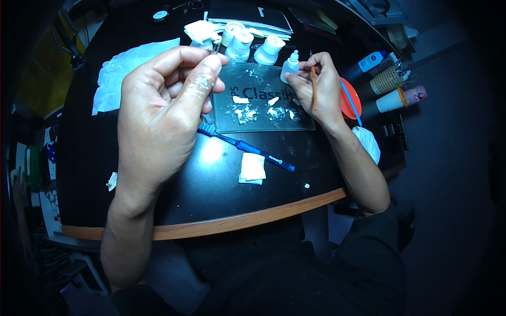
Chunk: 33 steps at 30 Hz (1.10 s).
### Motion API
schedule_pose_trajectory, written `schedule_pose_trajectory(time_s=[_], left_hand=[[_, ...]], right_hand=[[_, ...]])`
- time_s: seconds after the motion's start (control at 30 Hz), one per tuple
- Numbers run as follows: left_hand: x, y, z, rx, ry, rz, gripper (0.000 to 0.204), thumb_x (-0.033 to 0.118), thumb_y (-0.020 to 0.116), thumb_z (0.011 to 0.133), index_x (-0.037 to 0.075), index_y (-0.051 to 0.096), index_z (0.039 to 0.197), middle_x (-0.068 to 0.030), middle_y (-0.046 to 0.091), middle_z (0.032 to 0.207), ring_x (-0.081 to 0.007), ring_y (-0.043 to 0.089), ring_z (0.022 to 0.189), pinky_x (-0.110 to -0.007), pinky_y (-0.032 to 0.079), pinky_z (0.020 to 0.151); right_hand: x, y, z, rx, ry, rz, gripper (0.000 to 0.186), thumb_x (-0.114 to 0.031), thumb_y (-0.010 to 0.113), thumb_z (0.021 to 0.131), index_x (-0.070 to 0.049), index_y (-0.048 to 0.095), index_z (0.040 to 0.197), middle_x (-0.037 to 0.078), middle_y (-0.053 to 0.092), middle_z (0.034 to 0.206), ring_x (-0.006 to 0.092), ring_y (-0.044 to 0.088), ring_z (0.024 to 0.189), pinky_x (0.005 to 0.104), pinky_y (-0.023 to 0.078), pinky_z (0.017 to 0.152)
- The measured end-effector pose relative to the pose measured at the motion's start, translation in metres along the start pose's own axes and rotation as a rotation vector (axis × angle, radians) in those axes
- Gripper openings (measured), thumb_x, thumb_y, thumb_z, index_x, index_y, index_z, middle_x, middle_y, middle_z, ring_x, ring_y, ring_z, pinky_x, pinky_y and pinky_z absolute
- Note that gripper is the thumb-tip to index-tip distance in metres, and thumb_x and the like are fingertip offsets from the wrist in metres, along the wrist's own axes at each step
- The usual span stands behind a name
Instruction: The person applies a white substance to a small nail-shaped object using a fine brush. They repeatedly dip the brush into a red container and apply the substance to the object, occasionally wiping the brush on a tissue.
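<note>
My left hand (153, 116), raised at the left, has its thumb and fingertips pinched on a thin metal holder with a small cream-coloured piece (216, 39) at its top. White residue marks the thumb. On the right, my right hand (327, 87) grips a small white dropper bottle (289, 69) by its side, nozzle up. The same hand carries a slim brush with an orange-brown handle (314, 89); its tip is too small to make out. Between the hands lies a dark glass slab (263, 125) with several white powdery heaps (245, 116).
White jars (240, 47) stand behind the slab, near a black folder (253, 18). A blue toothbrush (247, 147) and folded white tissue (252, 167) lie in front. White cloth (110, 73) is at left; a red lid-like disc (349, 100) and a pen holder (386, 80) are at right.
</note>
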State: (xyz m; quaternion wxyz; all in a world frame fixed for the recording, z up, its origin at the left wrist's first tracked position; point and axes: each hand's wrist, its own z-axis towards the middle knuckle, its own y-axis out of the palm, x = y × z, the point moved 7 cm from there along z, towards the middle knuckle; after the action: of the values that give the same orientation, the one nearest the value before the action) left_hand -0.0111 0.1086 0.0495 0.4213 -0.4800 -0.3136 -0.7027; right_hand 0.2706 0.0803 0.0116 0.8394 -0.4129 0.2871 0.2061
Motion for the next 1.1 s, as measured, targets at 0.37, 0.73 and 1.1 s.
schedule_pose_trajectory(time_s=[0.37, 0.73, 1.1], left_hand=[[0.0, 0.006, -0.002, 0.008, -0.064, -0.055, 0.018, 0.015, 0.063, 0.101, 0.0, 0.072, 0.107, -0.0001, 0.067, 0.08, -0.0001, 0.052, 0.062, -0.014, 0.037, 0.05], [0.002, 0.006, -0.003, 0.006, -0.003, -0.048, 0.021, 0.015, 0.061, 0.102, -0.001, 0.07, 0.113, 0.0003, 0.065, 0.082, 0.0002, 0.051, 0.064, -0.014, 0.035, 0.05], [0.002, -0.001, -0.003, 0.032, 0.0, 0.025, 0.022, 0.017, 0.062, 0.102, 0.0, 0.071, 0.112, 0.0003, 0.065, 0.08, 0.0, 0.052, 0.063, -0.014, 0.036, 0.049]], right_hand=[[0.026, 0.008, 0.044, 0.113, 0.088, -0.227, 0.035, 0.005, 0.077, 0.075, 0.0, 0.047, 0.093, 0.008, 0.057, 0.076, 0.0137, 0.061, 0.062, 0.0325, 0.052, 0.051], [0.006, -0.106, 0.014, 0.302, -0.107, -0.09, 0.026, -0.026, 0.065, 0.1, -0.003, 0.06, 0.089, 0.005, 0.062, 0.07, 0.0148, 0.067, 0.073, 0.0312, 0.051, 0.066], [0.027, -0.127, -0.033, 0.136, 0.11, -0.591, 0.02, -0.014, 0.081, 0.082, -0.001, 0.067, 0.079, 0.008, 0.064, 0.065, 0.0168, 0.064, 0.06, 0.0324, 0.051, 0.06]])
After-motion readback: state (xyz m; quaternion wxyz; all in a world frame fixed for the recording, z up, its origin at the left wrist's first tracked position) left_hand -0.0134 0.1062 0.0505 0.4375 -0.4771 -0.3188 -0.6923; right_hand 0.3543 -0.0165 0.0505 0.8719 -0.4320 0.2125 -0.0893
